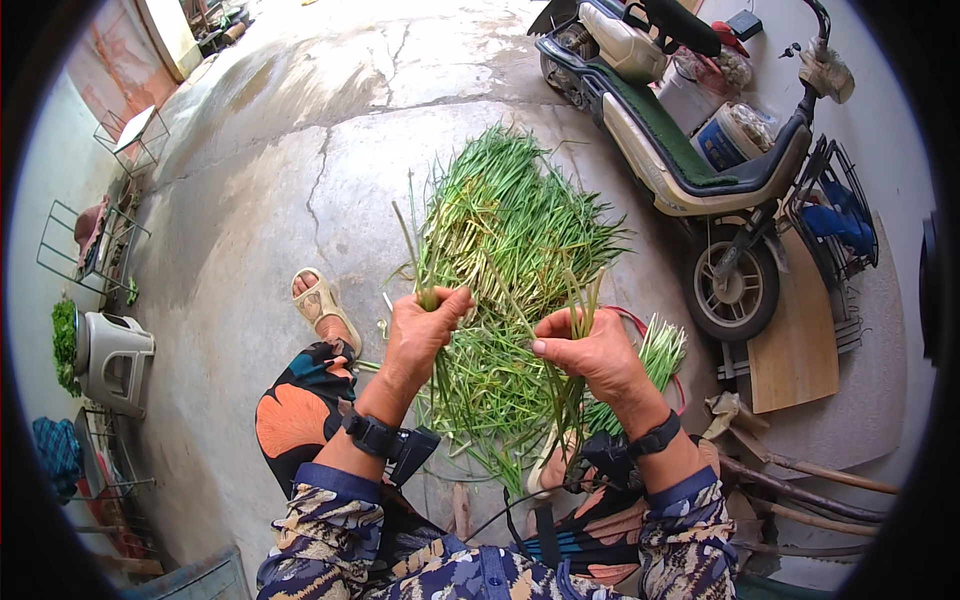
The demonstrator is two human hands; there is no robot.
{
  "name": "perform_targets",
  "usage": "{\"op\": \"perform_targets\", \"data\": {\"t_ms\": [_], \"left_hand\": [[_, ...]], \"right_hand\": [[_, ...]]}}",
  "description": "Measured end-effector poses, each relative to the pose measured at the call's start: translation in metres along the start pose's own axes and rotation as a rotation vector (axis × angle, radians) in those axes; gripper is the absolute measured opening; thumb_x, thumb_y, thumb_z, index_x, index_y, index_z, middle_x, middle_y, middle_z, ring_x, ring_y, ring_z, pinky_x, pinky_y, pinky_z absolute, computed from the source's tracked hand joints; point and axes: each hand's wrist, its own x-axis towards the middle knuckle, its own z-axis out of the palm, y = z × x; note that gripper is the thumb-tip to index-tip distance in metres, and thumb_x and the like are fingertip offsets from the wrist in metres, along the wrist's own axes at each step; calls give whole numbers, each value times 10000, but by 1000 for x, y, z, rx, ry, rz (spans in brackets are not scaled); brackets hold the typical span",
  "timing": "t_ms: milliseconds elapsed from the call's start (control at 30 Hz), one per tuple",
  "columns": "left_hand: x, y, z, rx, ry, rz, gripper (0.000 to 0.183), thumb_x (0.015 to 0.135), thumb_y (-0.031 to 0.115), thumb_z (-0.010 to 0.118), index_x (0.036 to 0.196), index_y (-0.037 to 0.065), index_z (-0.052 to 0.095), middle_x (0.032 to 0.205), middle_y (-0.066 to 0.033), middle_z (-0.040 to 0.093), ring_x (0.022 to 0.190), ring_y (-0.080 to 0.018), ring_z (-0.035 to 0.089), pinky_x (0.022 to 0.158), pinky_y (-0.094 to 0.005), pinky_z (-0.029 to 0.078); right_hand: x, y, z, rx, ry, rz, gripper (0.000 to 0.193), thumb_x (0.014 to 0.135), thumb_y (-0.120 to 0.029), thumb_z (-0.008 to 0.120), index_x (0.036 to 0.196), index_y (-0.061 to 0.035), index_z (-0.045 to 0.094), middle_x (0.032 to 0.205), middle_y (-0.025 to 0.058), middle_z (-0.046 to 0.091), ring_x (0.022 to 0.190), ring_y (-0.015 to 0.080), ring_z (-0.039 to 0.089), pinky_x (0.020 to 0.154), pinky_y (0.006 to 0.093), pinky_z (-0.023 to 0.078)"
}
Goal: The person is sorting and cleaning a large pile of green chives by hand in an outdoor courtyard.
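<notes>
My left hand (pixel 416 338) is closed round a small bunch of chives (pixel 428 298), whose stems stick up past the thumb and hang below the fist. To its right, my right hand (pixel 603 362) grips a second bunch of chives (pixel 568 408), with leaves trailing down toward my foot. Both hands are held above a large heap of chives (pixel 520 215) spread on the concrete floor. Looser, paler leaves (pixel 490 385) lie at the heap's near side. Beside my right wrist, a neater bundle of chives (pixel 660 352) with white ends lies by a red strap or rim (pixel 681 393).
A scooter (pixel 680 140) stands at the right, near a wooden board (pixel 795 340) and several long handles (pixel 800 485). Along the left wall are a plastic stool (pixel 117 362) with greens beside it and metal racks (pixel 90 245). My sandalled foot (pixel 325 308) rests left of the heap.
</notes>
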Motion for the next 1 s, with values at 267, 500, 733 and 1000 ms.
{"op": "perform_targets", "data": {"t_ms": [267, 500, 733, 1000], "left_hand": [[-10, 5, 19, 169, -159, 205, 212, 875, 203, 638, 819, 5, 691, 642, -15, 610, 549, -54, 500, 484, -204, 373], [-13, 4, 18, 396, -67, 263, 274, 852, 235, 663, 699, 8, 663, 576, -13, 580, 527, -66, 498, 471, -225, 371], [-12, 12, 7, -10, -78, 24, 202, 860, 211, 659, 808, 15, 673, 665, -23, 614, 500, -26, 459, 425, -164, 284], [7, -3, -20, -180, 207, 121, 271, 836, 139, 675, 1070, 8, 639, 844, -8, 651, 622, -37, 519, 448, -158, 339]], "right_hand": [[8, 15, 17, -120, 11, -70, 174, 707, -28, 745, 858, 36, 686, 721, 25, 645, 643, 78, 572, 583, 228, 462], [10, 13, 17, -133, 29, -62, 150, 669, 2, 748, 797, 30, 675, 697, 24, 636, 629, 81, 566, 576, 230, 460], [12, 18, 12, -145, 31, -34, 151, 659, 1, 760, 782, 20, 674, 688, 27, 633, 615, 87, 566, 564, 229, 453], [5, 8, 10, -42, -11, -2, 156, 690, -78, 757, 791, 12, 677, 634, 7, 603, 534, 60, 515, 482, 208, 387]]}}
